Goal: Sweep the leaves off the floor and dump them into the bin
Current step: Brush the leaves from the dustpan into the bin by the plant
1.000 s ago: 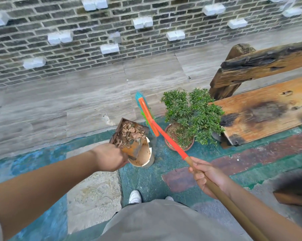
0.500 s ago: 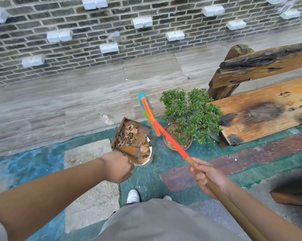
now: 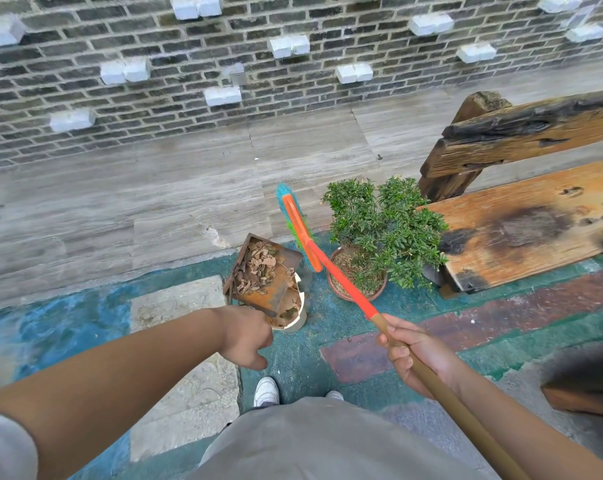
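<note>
A rusty dustpan (image 3: 263,273) is gripped by the left hand (image 3: 246,336), fingers curled round its handle, and is tilted over the pale bin (image 3: 295,318) on the green-painted floor (image 3: 328,334) near the stone paving's edge. Dry brown leaves (image 3: 256,268) are heaped in the pan; a few are seen inside the bin. Just right, the broom (image 3: 310,251) is held up on a slant, its brown shaft wrapped by the right hand (image 3: 416,353). A potted shrub (image 3: 379,220) is passed, then a wooden bench (image 3: 522,223).
</note>
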Action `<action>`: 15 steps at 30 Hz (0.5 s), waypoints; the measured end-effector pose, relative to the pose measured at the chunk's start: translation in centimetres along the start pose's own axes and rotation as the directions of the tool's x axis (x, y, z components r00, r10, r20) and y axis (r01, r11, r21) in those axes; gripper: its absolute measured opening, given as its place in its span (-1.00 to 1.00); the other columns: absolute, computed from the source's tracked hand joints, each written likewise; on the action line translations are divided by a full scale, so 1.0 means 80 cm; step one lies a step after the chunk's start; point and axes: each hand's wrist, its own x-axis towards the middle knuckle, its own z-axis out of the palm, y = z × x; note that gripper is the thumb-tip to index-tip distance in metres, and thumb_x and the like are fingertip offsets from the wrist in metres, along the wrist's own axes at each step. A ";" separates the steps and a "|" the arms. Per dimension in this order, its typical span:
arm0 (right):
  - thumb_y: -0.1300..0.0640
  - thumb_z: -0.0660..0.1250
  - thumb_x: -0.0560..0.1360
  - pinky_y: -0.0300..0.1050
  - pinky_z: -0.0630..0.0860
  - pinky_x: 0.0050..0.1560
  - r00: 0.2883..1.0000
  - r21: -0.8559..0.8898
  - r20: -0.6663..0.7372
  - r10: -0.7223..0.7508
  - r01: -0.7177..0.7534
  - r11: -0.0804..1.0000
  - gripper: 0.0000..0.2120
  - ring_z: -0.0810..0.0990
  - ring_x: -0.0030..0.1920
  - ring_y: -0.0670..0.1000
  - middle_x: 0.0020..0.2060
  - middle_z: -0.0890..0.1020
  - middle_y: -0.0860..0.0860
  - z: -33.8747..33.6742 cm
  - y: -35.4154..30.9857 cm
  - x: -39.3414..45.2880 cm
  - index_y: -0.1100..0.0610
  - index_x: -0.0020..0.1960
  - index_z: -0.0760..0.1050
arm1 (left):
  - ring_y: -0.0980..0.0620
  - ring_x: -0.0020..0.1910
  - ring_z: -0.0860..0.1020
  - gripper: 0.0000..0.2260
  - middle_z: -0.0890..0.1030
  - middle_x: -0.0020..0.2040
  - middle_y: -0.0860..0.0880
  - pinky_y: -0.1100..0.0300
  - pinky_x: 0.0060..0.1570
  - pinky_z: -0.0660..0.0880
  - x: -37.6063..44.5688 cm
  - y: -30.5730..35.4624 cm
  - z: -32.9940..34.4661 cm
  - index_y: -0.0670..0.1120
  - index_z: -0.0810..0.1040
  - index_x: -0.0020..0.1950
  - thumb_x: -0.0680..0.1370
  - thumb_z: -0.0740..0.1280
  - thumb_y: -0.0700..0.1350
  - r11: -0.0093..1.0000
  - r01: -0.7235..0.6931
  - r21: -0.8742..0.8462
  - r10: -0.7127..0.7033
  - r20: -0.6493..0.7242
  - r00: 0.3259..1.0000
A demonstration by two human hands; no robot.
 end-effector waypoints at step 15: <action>0.29 0.12 0.62 -0.37 0.30 -0.71 1.000 0.005 -0.018 -0.018 0.018 1.000 -0.66 0.34 -0.62 -0.15 -0.32 0.44 0.08 0.000 0.002 -0.001 0.16 0.37 0.41 | -0.02 -0.37 0.41 -0.54 0.42 -0.39 -0.02 0.11 -0.31 0.36 0.020 0.006 -0.037 -0.08 0.40 -0.42 0.45 0.14 0.27 0.947 0.181 -0.265 -0.140 0.164 0.976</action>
